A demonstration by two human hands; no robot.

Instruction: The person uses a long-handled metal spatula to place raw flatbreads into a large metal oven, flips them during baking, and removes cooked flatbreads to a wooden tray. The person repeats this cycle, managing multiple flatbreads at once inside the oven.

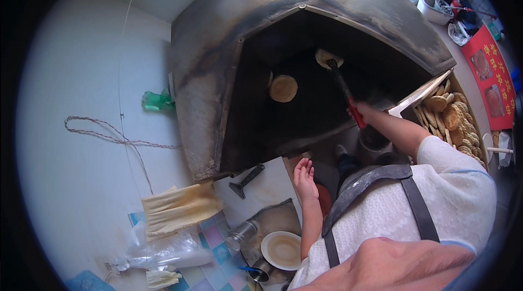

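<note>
My right hand [361, 113] grips the red handle of a long dark turner [344, 84], which reaches into a large, soot-stained metal oven [204, 99]. Its slotted head lies against a pale flatbread [325, 56] at the back of the dark opening; whether it is under or on the bread I cannot tell. A second round flatbread [284, 88], lightly browned, sits further left inside, with the edge of another pale piece just behind it. My left hand [305, 174] hangs empty below the oven mouth, fingers loosely curled, beside a white worktop [269, 176].
A scraper [247, 180], metal shaker [241, 236], white plate [282, 250] and metal cup [260, 271] stand on the left worktop. A yellowish cloth [179, 209] lies near plastic bags [171, 250]. To the right, a box holds several baked breads and twists [451, 117].
</note>
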